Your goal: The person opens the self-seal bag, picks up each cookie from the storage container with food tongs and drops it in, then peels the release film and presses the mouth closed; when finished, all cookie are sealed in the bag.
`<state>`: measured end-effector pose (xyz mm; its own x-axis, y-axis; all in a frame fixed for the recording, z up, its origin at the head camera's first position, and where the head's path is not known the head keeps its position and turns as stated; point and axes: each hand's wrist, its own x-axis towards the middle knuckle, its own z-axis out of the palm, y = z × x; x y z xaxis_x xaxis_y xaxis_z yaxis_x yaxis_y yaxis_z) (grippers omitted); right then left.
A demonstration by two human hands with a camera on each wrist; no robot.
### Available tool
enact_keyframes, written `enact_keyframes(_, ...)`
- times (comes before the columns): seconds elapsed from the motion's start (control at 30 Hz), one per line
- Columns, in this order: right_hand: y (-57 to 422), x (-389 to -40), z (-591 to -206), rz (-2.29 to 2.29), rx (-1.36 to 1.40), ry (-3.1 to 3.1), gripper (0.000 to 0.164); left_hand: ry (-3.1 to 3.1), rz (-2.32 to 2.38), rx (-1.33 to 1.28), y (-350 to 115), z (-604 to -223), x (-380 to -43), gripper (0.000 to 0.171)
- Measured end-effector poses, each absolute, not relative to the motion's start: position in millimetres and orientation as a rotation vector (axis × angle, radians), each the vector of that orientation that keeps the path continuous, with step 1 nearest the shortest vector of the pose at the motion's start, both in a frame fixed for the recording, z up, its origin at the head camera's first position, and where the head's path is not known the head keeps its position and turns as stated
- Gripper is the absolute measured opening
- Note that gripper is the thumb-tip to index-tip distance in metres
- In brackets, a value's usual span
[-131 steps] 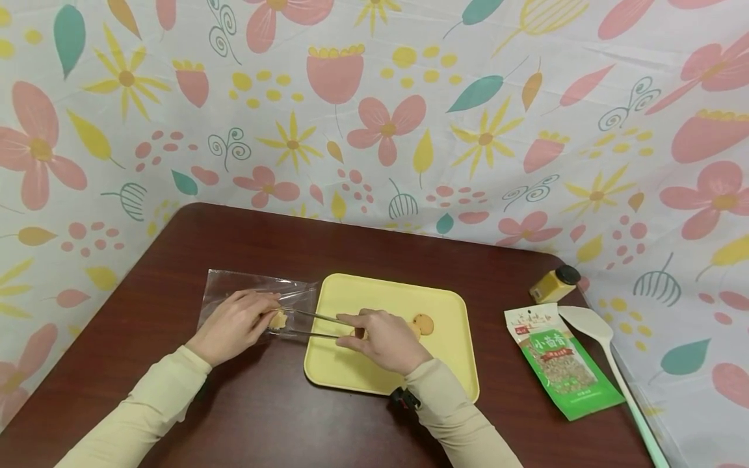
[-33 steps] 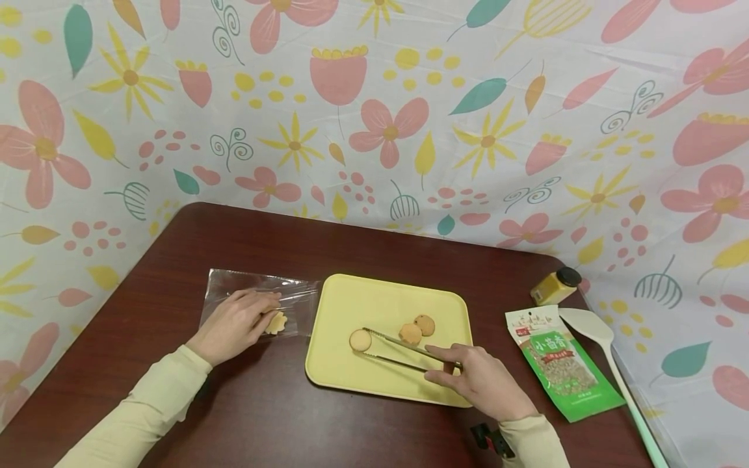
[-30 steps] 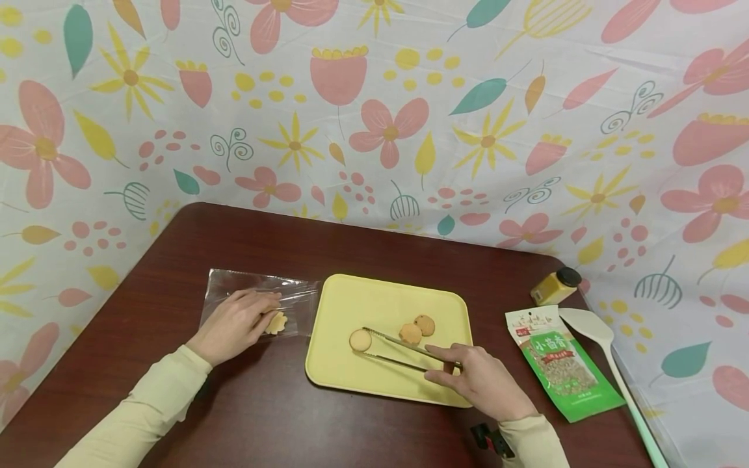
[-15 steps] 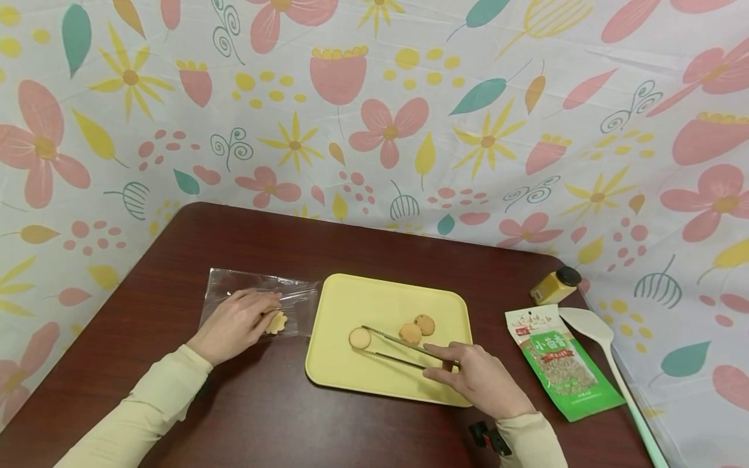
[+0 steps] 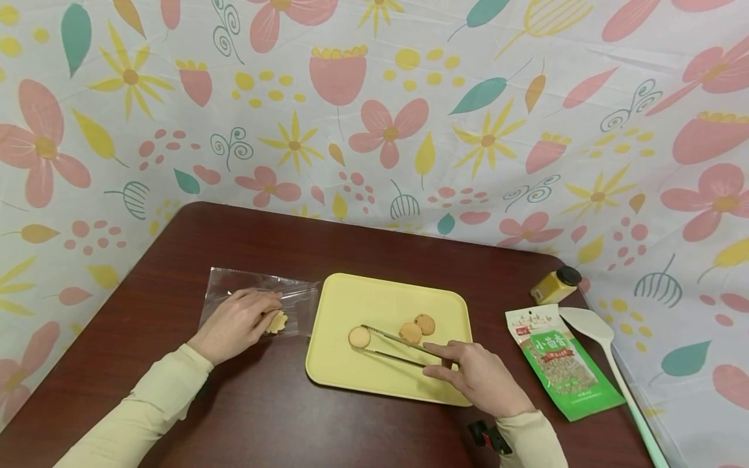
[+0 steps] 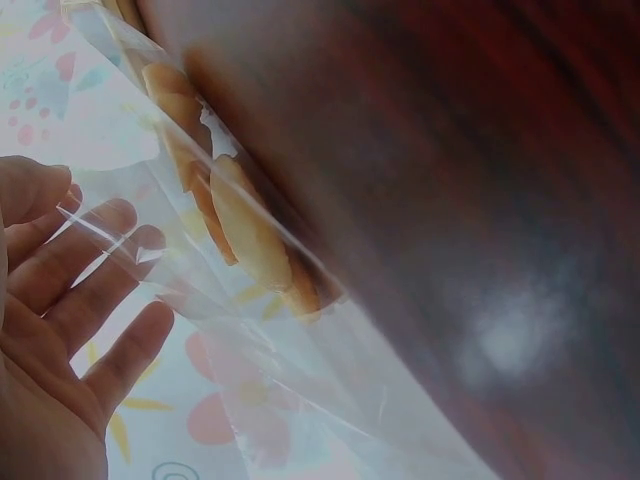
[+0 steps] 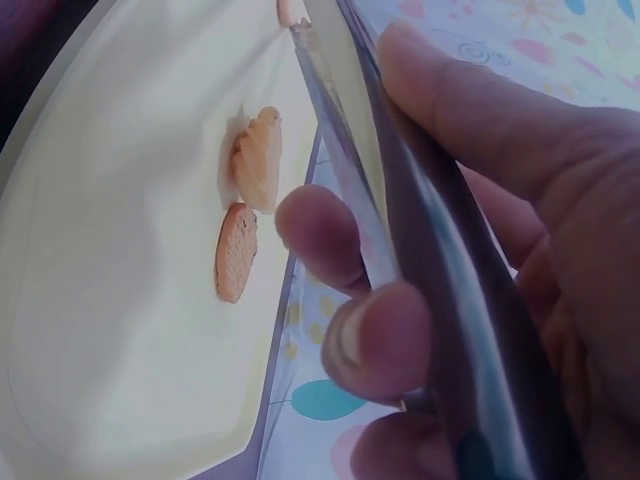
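Observation:
My left hand [image 5: 236, 325] pinches the edge of a clear plastic bag [image 5: 301, 299] lying left of the tray. Several cookies [image 6: 245, 225] show inside the bag in the left wrist view; in the head view one scalloped cookie [image 5: 277, 322] is visible beside the fingers. My right hand [image 5: 482, 377] grips metal tongs [image 5: 404, 341] over the yellow tray [image 5: 386, 292]. The tong tips lie either side of a round cookie [image 5: 359, 337] on the tray; whether both touch it I cannot tell. Further right sit a flower-shaped cookie [image 5: 410, 333] and a round speckled one [image 5: 425, 324].
At the right of the brown table [image 5: 263, 416] lie a green-and-white seasoning packet [image 5: 558, 357] and a white-headed spatula [image 5: 591, 325] with a pale green handle. A yellow jar [image 5: 552, 287] with a black lid is behind them. Patterned cloth surrounds the table's back and sides.
From the bag's mouth, my right hand has moved the tongs right, to the round cookie on the tray. During the last second both hands stay almost still.

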<state>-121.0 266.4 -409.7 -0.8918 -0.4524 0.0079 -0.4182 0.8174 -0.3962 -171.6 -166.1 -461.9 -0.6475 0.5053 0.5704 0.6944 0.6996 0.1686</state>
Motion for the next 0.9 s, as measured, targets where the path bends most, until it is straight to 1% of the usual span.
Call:
enact_keyframes(0.27,266,-122,-410,-0.612,-0.738,2.956,0.044,-2.406,-0.535,-0.924,-165,-461,-172,0.025)
enact_keyframes(0.6,256,-125,-409,-0.636,-0.699,2.999,0.042,-2.414,-0.525,-0.92,-166,-460,-172,0.026)
enact_keyframes(0.9,239,-135,-409,-0.631,-0.782,3.075,0.041,-2.416,-0.528,-0.915,-167,-460,-172,0.023)
